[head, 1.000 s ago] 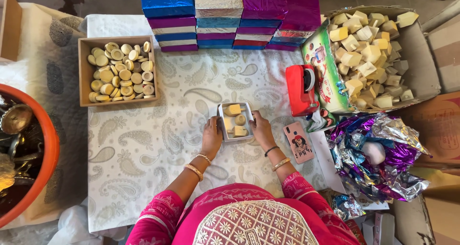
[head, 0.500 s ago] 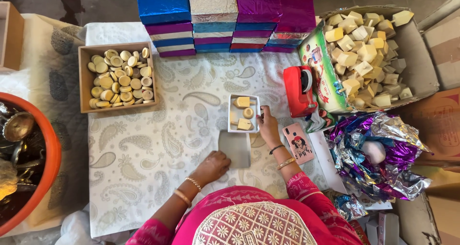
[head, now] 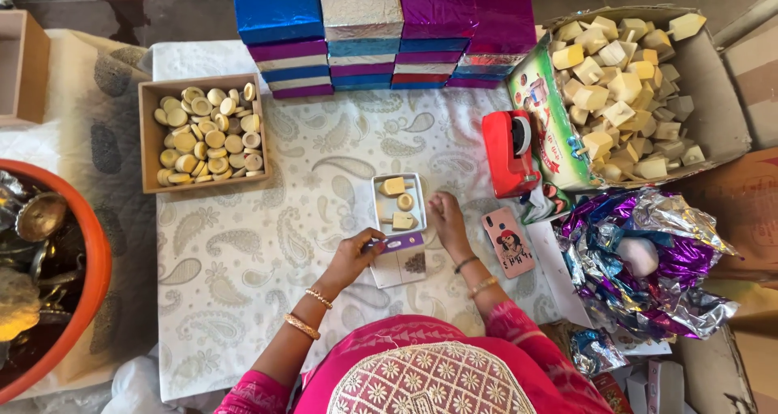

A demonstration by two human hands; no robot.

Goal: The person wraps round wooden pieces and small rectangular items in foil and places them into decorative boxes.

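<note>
— Hands?
— Left hand pinches the flat lid; right hand, fingers curled, touches the small white tray.
— Where?
— Mid-cloth, near the paisley tablecloth's front edge.

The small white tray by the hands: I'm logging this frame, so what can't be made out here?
Head view only:
- Small white tray: pieces too small to identify.
- Card: print too small; left hand covers its left edge.
- Right hand: fingertips at the tray rim, contact unclear.
- Orange tub: cut by left edge.
</note>
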